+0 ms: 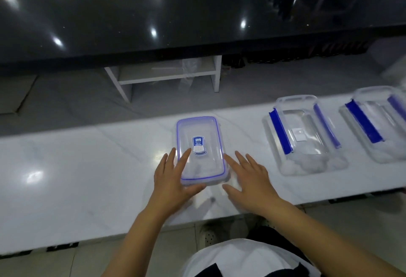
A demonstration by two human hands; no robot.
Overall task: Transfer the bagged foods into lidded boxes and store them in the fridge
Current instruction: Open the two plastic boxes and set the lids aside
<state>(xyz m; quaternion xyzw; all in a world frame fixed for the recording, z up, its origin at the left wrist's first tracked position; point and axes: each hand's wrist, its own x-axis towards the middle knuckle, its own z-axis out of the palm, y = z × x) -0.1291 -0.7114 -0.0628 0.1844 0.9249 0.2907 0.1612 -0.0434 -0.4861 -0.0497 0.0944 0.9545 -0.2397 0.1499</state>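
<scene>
Both hands are released, the left hand (173, 176) lying flat on the lidded box (201, 149), the right hand (248, 178) beside it, mid-surface. Uneven pressing could leave the lid unsealed.

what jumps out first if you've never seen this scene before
Two bare hands flank a clear lidded box with a blue seal and blue label on the white counter: the left hand touches its edge, the right hand lies flat beside it. To the right sit two boxes with blue clips.
</scene>
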